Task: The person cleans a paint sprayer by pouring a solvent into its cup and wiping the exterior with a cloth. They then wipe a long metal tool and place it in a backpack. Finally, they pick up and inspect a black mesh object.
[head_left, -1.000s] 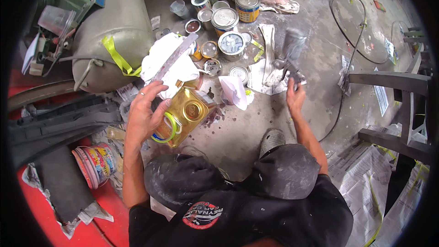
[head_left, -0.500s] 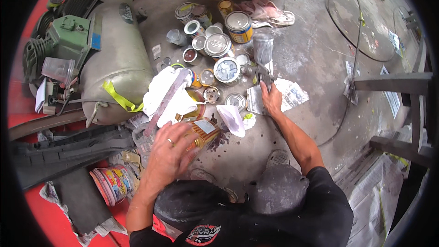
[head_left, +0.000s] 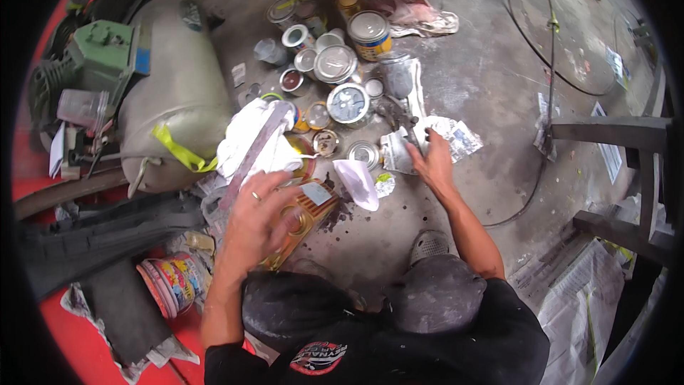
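Observation:
My right hand point(head_left: 434, 164) is over torn newspaper point(head_left: 456, 135) with thumb and fingers apart. Just beyond its fingertips a grey spray gun point(head_left: 396, 115) with a cloudy cup point(head_left: 397, 77) leans to the left among the cans. The hand appears free of the gun, though slight blur hides any light touch. My left hand point(head_left: 253, 221), fingers spread and blurred, hovers over a rectangular yellow metal tin point(head_left: 313, 207). It holds nothing visible. A folded whitish paper point(head_left: 356, 184) stands beside the tin, next to a crumpled wad point(head_left: 385, 184).
Several paint cans point(head_left: 336, 64) crowd the floor ahead. A white cloth point(head_left: 249, 135) lies left of them, under a long strip. A compressor tank point(head_left: 174, 93) and a colourful bucket point(head_left: 171, 281) are at left. A hose point(head_left: 552, 64) and metal stand point(head_left: 613, 130) occupy the right.
My right hand has let go of the spray gun's handle and opened. The gun now tilts further left, its cup shifted left. My left hand has moved slightly left and down over the tin.

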Demonstrator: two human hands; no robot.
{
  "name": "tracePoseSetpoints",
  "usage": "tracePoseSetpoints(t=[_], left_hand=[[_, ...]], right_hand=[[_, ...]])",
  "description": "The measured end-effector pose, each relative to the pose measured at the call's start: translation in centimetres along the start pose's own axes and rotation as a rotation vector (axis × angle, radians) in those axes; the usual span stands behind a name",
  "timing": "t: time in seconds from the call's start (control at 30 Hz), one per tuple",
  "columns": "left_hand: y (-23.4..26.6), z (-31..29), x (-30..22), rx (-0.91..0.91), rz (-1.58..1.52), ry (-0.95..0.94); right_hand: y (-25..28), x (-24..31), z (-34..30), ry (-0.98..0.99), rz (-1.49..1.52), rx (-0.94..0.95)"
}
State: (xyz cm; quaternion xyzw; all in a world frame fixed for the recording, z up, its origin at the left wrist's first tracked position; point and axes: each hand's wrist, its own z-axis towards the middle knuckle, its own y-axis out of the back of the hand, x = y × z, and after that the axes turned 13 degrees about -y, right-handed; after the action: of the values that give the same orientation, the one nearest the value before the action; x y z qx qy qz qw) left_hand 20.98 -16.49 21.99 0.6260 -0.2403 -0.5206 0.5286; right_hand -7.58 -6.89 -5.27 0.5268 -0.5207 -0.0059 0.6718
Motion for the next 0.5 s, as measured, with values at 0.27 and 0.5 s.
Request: tracePoseSetpoints(t=[0.27,0.5], left_hand=[[5.1,-8.5,3.8,-0.428,0.244,0.402],[0.9,-16.5,3.4,-0.344,0.121,0.595]], right_hand=[[5.7,2.7,-0.8,-0.153,0.171,0.106],[4.4,20.4,-1.0,0.701,0.018,0.234]])
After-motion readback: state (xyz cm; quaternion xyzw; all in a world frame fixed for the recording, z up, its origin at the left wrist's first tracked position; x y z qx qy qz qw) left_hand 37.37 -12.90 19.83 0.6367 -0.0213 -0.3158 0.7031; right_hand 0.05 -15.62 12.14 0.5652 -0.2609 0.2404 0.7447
